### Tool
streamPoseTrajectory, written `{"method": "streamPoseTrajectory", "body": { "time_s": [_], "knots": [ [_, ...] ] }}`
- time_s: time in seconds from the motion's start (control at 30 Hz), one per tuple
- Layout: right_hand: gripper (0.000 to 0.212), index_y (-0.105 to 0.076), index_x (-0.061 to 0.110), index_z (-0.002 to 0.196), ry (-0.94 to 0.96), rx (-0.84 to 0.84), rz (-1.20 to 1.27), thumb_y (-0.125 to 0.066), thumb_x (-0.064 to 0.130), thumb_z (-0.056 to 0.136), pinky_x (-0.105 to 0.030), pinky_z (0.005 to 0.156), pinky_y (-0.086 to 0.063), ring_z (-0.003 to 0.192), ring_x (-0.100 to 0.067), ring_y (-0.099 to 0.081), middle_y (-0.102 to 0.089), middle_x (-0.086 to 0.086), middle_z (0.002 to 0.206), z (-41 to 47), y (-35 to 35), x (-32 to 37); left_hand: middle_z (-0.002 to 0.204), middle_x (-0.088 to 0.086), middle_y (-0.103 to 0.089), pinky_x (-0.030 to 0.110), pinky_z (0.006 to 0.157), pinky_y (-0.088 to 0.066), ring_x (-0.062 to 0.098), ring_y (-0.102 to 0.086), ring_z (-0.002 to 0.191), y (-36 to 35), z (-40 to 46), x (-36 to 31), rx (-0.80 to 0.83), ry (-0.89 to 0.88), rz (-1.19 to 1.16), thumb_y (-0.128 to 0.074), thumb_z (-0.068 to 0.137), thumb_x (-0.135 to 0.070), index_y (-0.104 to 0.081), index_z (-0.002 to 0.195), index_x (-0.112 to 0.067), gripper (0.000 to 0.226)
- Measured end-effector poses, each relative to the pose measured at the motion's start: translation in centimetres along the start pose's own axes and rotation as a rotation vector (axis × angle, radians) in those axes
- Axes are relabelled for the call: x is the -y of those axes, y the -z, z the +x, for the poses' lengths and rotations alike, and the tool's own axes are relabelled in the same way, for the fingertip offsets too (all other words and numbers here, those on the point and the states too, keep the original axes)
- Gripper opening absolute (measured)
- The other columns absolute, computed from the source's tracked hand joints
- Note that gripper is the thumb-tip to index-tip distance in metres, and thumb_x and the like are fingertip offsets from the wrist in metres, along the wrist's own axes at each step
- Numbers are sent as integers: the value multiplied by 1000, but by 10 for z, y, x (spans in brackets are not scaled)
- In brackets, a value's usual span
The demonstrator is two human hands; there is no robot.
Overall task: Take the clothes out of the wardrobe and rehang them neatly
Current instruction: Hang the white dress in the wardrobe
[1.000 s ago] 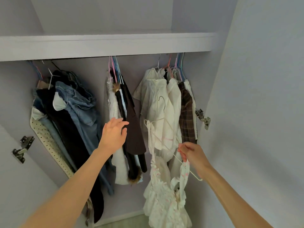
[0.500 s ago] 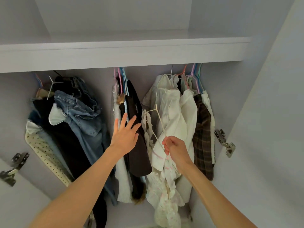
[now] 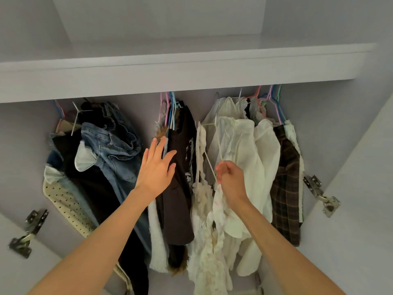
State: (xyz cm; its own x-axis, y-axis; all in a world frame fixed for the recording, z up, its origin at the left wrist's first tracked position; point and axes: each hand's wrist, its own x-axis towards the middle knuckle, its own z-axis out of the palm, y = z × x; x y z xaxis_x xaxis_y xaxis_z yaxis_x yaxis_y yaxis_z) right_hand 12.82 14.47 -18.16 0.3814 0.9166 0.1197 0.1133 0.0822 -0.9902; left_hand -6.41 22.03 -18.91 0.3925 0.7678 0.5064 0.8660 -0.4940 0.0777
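**Two hands raised toward the rail, hanger carried higher**

Head view: One white hanger point(image 3: 209, 150) with a frilly cream garment point(image 3: 209, 237) is pinched in the right hand point(image 3: 230, 177), fingers curled round its wire. Compared with a second ago, the hanger is lifted from about 5 o'clock to near centre, its top now just below the shelf point(image 3: 191, 71) at 12 o'clock. The left hand point(image 3: 156, 169), fingers straight and spread, is now pressed against the dark brown garment point(image 3: 180, 173) at 9 o'clock of the hanger. A gap is apparently being held for rehanging; hooking is not yet done.
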Motion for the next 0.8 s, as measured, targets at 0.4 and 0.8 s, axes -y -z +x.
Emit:
{"method": "streamPoseTrajectory", "body": {
  "time_s": [0.4,0.8],
  "knots": [
    [36,-52,19,58,77,-130,27,-42,1,87,-30,60,-34,54,-12,-36,-43,4,56,110,-19,48,152,19,-18,52,113,-21,35,-12,142,-9,-4,8,25,108,-72,-52,91,-14,-27,145,-13,60],
    [26,-61,11,79,-70,-238,-156,-39,7,94,-24,63,-42,72,-20,-55,-63,-7,101,148,6,2,153,15,-14,41,113,-18,31,-8,143,-13,-6,8,62,147,-198,-49,94,-16,-16,148,-21,64]
  ]
}}
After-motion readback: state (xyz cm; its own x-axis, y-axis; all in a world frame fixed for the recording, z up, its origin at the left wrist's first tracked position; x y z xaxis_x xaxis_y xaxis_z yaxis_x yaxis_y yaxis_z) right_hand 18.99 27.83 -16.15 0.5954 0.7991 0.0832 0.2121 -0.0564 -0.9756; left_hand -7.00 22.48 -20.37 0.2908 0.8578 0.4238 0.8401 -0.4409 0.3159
